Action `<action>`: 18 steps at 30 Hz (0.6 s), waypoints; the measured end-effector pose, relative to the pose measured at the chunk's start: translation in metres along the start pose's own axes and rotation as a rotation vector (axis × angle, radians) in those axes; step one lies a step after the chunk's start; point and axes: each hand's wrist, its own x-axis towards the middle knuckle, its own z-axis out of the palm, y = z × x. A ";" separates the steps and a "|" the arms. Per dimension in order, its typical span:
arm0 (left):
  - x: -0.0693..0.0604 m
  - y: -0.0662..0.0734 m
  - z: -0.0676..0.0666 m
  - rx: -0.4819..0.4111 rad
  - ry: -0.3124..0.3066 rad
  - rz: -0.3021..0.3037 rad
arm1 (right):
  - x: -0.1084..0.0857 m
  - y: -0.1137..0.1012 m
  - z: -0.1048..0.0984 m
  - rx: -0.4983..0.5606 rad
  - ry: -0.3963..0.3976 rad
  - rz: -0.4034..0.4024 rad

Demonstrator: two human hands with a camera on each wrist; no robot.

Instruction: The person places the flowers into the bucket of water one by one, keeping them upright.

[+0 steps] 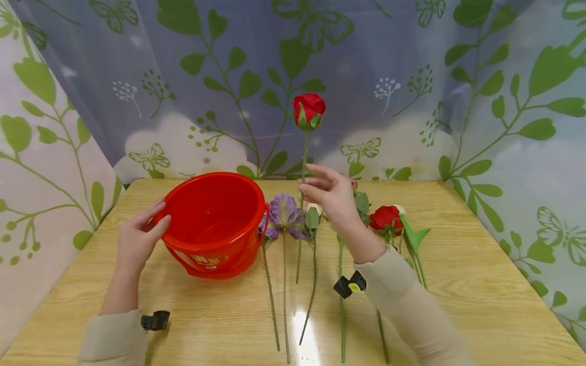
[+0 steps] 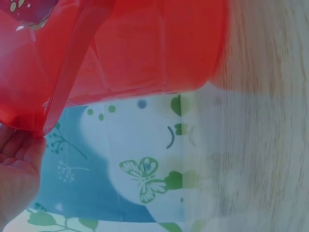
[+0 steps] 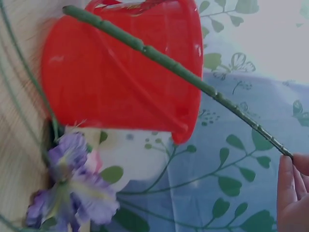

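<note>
In the head view, my right hand [image 1: 333, 199] pinches the green stem of a red rose [image 1: 309, 109], which stands upright with its bloom above the hand. The right wrist view shows the rose's stem [image 3: 169, 63] slanting across in front of the bucket, pinched by my right fingers [image 3: 287, 183]. A red bucket [image 1: 208, 251] stands upright at the left of the table, its inside bare where it shows. My left hand [image 1: 139, 236] holds the bucket's rim from the left; the left wrist view also shows this hand [image 2: 19, 169] at the rim of the bucket [image 2: 159, 43].
Purple flowers [image 1: 285, 212], a white flower [image 1: 314, 207], another red rose [image 1: 386, 218] and a white flower with a green leaf [image 1: 414, 238] lie on the wooden table [image 1: 220, 315], stems toward the front. A patterned curtain [image 1: 256, 127] hangs behind.
</note>
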 end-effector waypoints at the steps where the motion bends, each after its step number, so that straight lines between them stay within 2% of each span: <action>1: 0.000 0.000 0.000 0.005 -0.004 -0.001 | 0.001 -0.002 0.003 0.013 -0.004 -0.006; 6: 0.000 0.001 -0.001 0.024 -0.013 0.000 | 0.004 -0.013 0.017 0.082 0.004 -0.013; 9: 0.000 0.001 -0.001 0.031 -0.013 0.002 | 0.006 -0.020 0.026 0.164 0.029 -0.015; 14: -0.001 0.001 -0.001 0.034 -0.013 0.009 | 0.013 -0.032 0.040 0.325 0.101 -0.066; 18: 0.000 0.000 -0.002 0.029 -0.014 0.011 | 0.020 -0.037 0.052 0.414 0.180 -0.132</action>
